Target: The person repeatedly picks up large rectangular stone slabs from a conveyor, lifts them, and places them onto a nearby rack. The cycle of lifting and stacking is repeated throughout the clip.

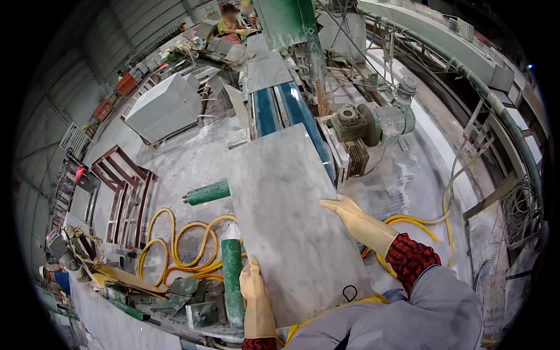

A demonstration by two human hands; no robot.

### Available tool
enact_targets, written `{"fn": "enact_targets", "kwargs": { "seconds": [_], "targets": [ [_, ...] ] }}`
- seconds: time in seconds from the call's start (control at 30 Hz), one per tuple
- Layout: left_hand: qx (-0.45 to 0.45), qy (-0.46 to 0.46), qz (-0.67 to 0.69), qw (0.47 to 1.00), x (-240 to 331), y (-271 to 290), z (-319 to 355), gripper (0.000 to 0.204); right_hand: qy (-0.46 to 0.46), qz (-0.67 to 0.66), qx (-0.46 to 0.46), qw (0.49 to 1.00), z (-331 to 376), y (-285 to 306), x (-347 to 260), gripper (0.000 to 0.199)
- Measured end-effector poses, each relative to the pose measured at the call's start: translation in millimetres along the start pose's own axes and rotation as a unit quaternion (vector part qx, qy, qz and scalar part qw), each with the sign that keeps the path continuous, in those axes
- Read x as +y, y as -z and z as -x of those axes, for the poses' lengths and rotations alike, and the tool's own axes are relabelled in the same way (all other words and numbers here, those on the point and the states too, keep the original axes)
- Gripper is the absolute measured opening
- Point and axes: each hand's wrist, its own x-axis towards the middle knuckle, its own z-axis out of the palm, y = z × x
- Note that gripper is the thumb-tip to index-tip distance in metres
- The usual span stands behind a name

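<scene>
A grey, marble-like stone slab (pixel 291 227) lies in front of me, long and flat, its far end over the blue belts (pixel 269 114) of a conveyor. My left hand (pixel 256 294), in a cream rubber glove, grips the slab's left edge close to my body. Farther along, my right hand (pixel 357 221) in a matching glove holds the right edge, thumb at the rim; its other fingers are hidden underneath. Beyond, another grey slab (pixel 267 70) rests on the conveyor. Green rollers (pixel 233 280) stick out to the left of my slab, one beside my left hand.
A motor (pixel 388 122) with a gearbox stands right of the conveyor. Yellow hose (pixel 175 251) coils on the floor at left, near a dark red metal rack (pixel 125 192). Stacked pale slabs (pixel 166 108) stand farther back. Another person (pixel 230 23) is at the conveyor's far end.
</scene>
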Motion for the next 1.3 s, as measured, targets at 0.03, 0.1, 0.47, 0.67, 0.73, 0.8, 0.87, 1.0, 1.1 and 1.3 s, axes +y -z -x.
{"fn": "enact_targets", "kwargs": {
  "seconds": [0.03, 0.1, 0.47, 0.67, 0.73, 0.8, 0.87, 1.0, 1.1, 1.3],
  "targets": [
    [-0.015, 0.018, -0.002, 1.000, 3, -12, -9, 0.052, 0.161, 0.134, -0.003, 0.978, -13, 19, 14, 0.044],
    [-0.033, 0.065, -0.093, 0.993, 1, -27, -46, 0.051, 0.381, 0.343, -0.008, 0.859, -41, 60, 47, 0.056],
    [-0.101, -0.042, -0.315, 0.943, 42, -129, -210, 0.061, 0.342, 0.499, 0.038, 0.795, -136, 66, -43, 0.063],
    [-0.228, 0.005, -0.162, 0.960, 55, -131, -256, 0.062, 0.004, 0.265, 0.127, 0.956, -158, 73, -24, 0.046],
    [-0.285, 0.186, -0.053, 0.939, 58, -117, -257, 0.064, -0.125, 0.180, 0.043, 0.975, -122, 92, 7, 0.041],
    [-0.415, 0.129, -0.125, 0.892, 33, -75, -255, 0.057, -0.234, 0.111, -0.019, 0.966, -87, 116, 52, 0.043],
    [-0.400, 0.266, -0.118, 0.869, 27, -69, -248, 0.053, -0.226, -0.069, -0.057, 0.970, -66, 119, 57, 0.047],
    [-0.355, 0.282, -0.097, 0.886, 44, -95, -262, 0.043, -0.234, 0.084, 0.023, 0.968, -120, 90, 6, 0.043],
    [-0.306, 0.275, -0.001, 0.911, 42, -124, -299, 0.036, -0.193, 0.027, 0.085, 0.977, -162, 66, -34, 0.036],
    [-0.181, 0.281, 0.021, 0.942, 50, -148, -267, 0.047, -0.250, -0.043, 0.129, 0.959, -166, 87, -3, 0.052]
  ]
}}
